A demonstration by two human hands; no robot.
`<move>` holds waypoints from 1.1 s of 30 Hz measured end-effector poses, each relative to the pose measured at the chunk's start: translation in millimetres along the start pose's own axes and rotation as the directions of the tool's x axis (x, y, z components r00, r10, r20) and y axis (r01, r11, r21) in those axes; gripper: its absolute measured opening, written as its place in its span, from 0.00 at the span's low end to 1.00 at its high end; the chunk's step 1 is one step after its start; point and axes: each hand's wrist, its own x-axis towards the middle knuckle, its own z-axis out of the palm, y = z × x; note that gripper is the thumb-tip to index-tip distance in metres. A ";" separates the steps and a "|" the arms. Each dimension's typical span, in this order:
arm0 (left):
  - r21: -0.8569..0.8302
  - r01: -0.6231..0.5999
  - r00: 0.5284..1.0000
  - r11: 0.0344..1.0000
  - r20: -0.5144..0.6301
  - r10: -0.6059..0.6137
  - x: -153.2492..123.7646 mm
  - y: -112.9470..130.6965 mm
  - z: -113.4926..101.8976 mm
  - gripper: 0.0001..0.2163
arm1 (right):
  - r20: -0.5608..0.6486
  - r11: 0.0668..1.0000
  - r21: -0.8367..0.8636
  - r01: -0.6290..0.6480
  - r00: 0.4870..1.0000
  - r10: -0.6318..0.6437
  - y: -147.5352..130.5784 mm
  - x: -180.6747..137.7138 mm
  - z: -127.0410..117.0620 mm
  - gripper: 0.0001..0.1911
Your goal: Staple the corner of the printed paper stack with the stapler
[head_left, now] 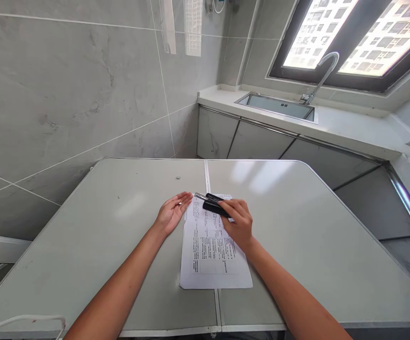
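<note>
My right hand [238, 222] is wrapped round a black stapler [214, 206], whose silver metal part juts out toward the left. The stapler is over the upper part of a stack of printed paper sheets [212, 255], which lies flat across the table's middle seam. At the upper left corner of the paper, my left hand [172, 213] rests with its fingers stretched out and the palm partly turned up. A small pale spot shows by its fingers; I cannot make out what it is.
A light grey folding table [102, 245] carries a tiny object [178, 178] near its far edge. Beyond it stand a counter with a sink [279, 106] and a curved faucet [327, 71] under a window. A white cable [24, 317] crosses the near left corner.
</note>
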 end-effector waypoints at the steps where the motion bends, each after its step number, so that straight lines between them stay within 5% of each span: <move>1: 0.012 -0.059 0.998 0.998 -0.031 0.060 0.6 1.4 -2.1 0.12 | 0.017 0.988 0.064 -0.138 0.990 0.137 1.8 0.8 0.1 0.13; 5: 0.081 -0.231 0.966 0.969 -0.101 0.239 0.7 5.2 -6.9 0.06 | 0.278 0.852 0.190 -0.488 0.859 0.430 11.1 0.7 2.7 0.11; 10: 0.039 -0.198 0.980 0.979 0.000 0.198 -6.1 6.0 1.8 0.06 | 0.426 0.820 0.179 -0.544 0.794 0.434 19.5 0.2 6.5 0.12; 14: 0.024 -0.116 0.984 0.993 0.140 0.111 -13.7 4.5 13.8 0.07 | 0.348 0.922 0.144 -0.360 0.891 0.293 17.8 4.6 2.0 0.16; 18: 0.279 -0.173 0.946 0.944 0.313 0.081 -21.8 1.1 18.2 0.15 | 0.094 0.995 0.097 -0.014 0.996 0.004 1.6 4.8 1.5 0.17; 23: 0.575 -0.155 0.861 0.804 0.478 -0.176 -32.9 2.2 20.1 0.27 | 0.087 0.949 0.129 0.287 0.950 -0.300 -27.2 0.1 9.5 0.25; 29: 0.603 -0.080 0.792 0.794 0.521 -0.317 -38.6 4.2 23.1 0.29 | 0.264 0.924 0.149 0.352 0.886 -0.381 -32.0 -6.1 11.0 0.20; 33: 0.622 -0.088 0.766 0.778 0.542 -0.347 -37.1 3.1 21.7 0.29 | 0.206 0.917 0.179 0.357 0.898 -0.390 -35.3 -6.8 9.0 0.22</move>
